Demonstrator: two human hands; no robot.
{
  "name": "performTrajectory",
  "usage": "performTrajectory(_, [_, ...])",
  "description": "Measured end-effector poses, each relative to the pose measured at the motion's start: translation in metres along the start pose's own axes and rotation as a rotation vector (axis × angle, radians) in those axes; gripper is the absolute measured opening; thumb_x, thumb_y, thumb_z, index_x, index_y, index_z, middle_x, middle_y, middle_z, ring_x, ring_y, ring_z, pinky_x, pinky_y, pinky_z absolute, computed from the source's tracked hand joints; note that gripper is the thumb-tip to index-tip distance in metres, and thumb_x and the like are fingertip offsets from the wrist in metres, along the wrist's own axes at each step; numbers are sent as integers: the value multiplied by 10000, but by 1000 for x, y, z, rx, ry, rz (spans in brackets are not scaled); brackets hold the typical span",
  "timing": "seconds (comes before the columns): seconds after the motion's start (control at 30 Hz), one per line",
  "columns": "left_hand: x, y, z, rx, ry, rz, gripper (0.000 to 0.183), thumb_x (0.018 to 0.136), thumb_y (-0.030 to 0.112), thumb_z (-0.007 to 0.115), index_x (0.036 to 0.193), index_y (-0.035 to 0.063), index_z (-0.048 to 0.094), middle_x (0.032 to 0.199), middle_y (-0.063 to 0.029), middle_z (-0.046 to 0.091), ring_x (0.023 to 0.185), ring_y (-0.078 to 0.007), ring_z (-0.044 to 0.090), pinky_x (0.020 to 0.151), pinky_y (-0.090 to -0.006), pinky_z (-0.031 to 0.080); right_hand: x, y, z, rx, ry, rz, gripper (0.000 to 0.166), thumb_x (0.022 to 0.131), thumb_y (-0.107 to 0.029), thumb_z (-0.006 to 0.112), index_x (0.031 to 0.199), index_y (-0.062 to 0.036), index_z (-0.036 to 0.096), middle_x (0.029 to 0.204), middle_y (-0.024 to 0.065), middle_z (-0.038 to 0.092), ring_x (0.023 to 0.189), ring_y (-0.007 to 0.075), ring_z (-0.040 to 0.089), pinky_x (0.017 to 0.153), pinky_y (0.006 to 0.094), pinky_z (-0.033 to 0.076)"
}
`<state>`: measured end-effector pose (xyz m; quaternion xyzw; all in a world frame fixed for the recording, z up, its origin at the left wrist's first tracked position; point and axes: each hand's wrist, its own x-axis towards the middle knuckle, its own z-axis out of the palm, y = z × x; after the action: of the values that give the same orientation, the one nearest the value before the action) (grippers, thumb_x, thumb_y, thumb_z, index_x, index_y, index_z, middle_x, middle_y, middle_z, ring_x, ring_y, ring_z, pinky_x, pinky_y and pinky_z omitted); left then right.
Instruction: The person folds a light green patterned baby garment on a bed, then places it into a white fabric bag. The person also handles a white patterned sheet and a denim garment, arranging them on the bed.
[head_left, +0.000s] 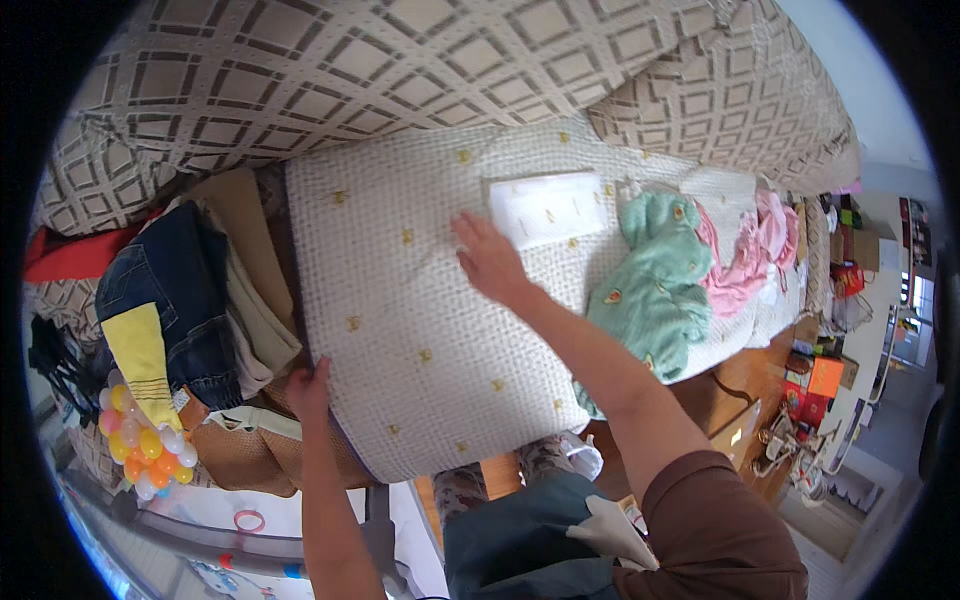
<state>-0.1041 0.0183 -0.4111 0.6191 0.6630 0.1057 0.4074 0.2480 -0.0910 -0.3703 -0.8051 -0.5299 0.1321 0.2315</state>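
Observation:
A white quilted sofa cover with small yellow motifs lies spread over the seat before me. At its dark left edge is my left hand, its thumb at the border; whether it pinches the fabric I cannot tell. My right hand lies palm down over the cover's middle, fingers apart, holding nothing. Just beyond and right of that hand rests a flat white rectangular packet. Further right, a crumpled green fleece garment with small avocado-like motifs lies beside pink clothing.
Patterned sofa cushions line the far side. At left are folded jeans, a yellow cloth and a cluster of colourful balls. A grey-railed playpen stands at lower left, an orange box at right.

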Motion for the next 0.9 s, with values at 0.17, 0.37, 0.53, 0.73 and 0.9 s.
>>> performTrajectory(0.17, [18,8,-10,-118,-63,-87,396,604,293,762,510,29,482,530,3,464,522,-124,415,526,-305,361,104,16,26,-231,-98,38,452,833,-282,439,1214,-47,372,1313,153,314,1228,300,272,995,439,219])
performTrajectory(0.37, [27,-32,-11,-271,-149,-214,476,573,271,789,864,-17,546,860,-54,554,778,-168,504,724,-270,401,180,19,57,-351,-189,109,524,823,-433,378,1216,-86,406,1305,149,338,1239,285,259,1001,462,170])
performTrajectory(0.53, [21,10,-10,-387,-210,-295,655,631,271,749,1129,-38,456,1173,-98,456,1040,-176,442,891,-261,352,200,22,59,-327,-280,303,592,819,-518,267,1285,-162,353,1349,83,302,1264,265,207,1010,467,58])
performTrajectory(0.73, [29,-64,-7,-420,-256,-525,515,698,236,690,1105,33,449,934,-79,547,759,-168,531,623,-273,456,219,37,71,-370,-193,177,536,821,-473,312,1238,-152,410,1318,85,348,1234,279,273,1000,392,208])
performTrajectory(0.9, [19,-37,-12,-555,-169,-538,363,700,212,682,985,64,513,761,-32,562,553,-123,521,444,-251,436,232,42,80,-270,-287,248,514,840,-441,292,1240,-134,396,1324,63,341,1230,248,286,1031,386,197])
